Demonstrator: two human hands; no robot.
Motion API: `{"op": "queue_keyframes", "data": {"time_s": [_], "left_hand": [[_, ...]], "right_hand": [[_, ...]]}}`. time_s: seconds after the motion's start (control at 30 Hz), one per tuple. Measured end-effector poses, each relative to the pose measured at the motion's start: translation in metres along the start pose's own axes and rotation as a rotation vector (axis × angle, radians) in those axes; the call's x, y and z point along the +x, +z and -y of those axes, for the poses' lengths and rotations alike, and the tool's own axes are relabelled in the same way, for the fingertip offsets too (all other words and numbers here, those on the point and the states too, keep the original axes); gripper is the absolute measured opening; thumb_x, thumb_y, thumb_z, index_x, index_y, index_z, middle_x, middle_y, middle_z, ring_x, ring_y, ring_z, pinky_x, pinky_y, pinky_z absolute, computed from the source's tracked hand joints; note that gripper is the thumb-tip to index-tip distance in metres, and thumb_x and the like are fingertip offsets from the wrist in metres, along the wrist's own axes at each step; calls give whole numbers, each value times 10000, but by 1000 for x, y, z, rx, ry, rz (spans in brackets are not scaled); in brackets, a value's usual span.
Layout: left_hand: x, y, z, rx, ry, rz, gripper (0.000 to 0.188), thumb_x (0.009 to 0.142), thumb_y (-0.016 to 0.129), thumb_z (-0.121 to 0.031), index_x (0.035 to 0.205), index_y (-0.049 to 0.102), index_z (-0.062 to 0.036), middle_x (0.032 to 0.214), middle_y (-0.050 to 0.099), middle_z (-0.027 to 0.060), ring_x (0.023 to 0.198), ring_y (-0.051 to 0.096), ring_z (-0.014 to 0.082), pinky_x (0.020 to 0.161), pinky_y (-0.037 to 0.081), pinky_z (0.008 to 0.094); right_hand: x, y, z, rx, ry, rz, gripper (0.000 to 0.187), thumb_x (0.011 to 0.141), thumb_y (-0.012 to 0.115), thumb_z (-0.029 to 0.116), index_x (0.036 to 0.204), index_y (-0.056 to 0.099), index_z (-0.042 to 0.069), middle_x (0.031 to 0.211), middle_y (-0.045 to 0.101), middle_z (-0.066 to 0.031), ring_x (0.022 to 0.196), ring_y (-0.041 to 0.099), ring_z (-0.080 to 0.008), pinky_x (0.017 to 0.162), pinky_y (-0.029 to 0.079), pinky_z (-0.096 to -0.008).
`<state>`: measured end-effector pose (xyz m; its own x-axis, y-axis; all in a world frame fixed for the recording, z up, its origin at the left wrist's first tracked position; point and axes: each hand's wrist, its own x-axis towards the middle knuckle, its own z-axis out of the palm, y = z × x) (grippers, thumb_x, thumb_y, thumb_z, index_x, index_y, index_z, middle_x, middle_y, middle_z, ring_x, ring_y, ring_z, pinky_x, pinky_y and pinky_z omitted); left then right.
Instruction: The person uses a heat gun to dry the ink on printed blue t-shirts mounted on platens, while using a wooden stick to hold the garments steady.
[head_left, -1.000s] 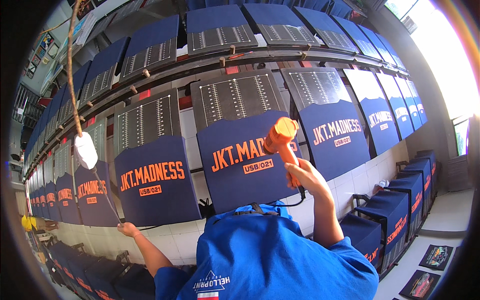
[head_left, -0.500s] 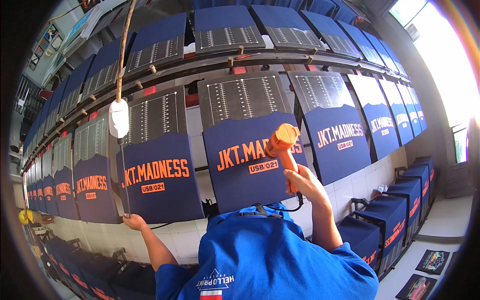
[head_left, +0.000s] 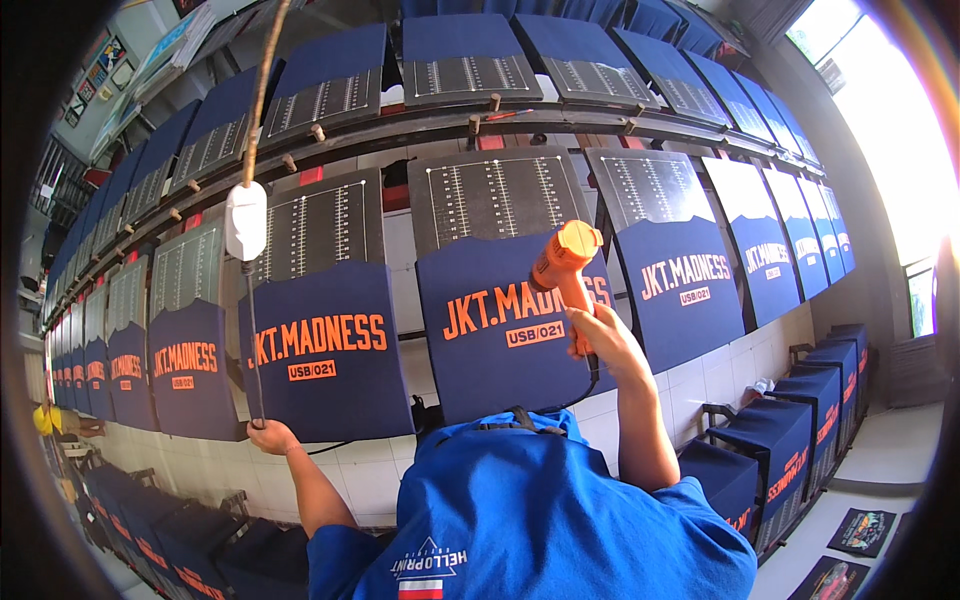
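Observation:
My right hand (head_left: 610, 338) is wrapped around the handle of an orange hair dryer (head_left: 568, 256). The dryer is held above a navy shirt (head_left: 480, 375) with an orange print, stretched on a dark board, and hides part of the lettering. At the near corner of the neighbouring printed shirt (head_left: 335, 400), my left hand (head_left: 272, 436) is closed on a black power cord (head_left: 256, 350). That cord drops from a white socket (head_left: 246, 222) hanging on a brown pole (head_left: 262, 90). My left fingertips are partly hidden.
More boards with printed navy shirts run left and right, such as this one (head_left: 675, 285). Behind a dark rail (head_left: 400, 125) with wooden pegs stands a second row of boards (head_left: 470, 75). Further shirt-covered boards (head_left: 770, 430) are at the lower right. A bright window (head_left: 890, 110) is at right.
My right hand has raised the hair dryer slightly, away from me over the shirt. The view has shifted a little; my left hand stays on the cord.

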<state>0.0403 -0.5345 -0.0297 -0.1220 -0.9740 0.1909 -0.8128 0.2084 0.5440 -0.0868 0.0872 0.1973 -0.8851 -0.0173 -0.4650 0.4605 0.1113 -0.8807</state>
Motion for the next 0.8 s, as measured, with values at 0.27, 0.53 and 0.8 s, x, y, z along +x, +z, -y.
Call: {"op": "queue_keyframes", "data": {"time_s": [0.27,0.53,0.8], "left_hand": [[-4,0,-6,0,-6,5,431,1023,414,-312,1261,588,2,1268,598,218,1159,581,402,980,467,511],[-1,1,-1,20,15,36,422,1025,425,-291,1290,568,3,1310,578,218,1174,578,403,992,466,509],[-1,2,2,46,47,26,423,1029,437,-310,1280,562,6,1309,575,202,1192,563,391,1000,453,503]], "right_hand": [[8,10,2,-19,-1,32,252,967,573,263,882,555,27,675,572,-28,562,597,-118,513,463,-265],[-23,9,4,-103,89,71,269,974,578,267,926,567,3,713,579,-33,590,614,-116,540,499,-265],[-38,4,1,-123,118,78,256,980,586,251,983,560,-3,718,583,-36,590,624,-115,533,512,-257]]}}
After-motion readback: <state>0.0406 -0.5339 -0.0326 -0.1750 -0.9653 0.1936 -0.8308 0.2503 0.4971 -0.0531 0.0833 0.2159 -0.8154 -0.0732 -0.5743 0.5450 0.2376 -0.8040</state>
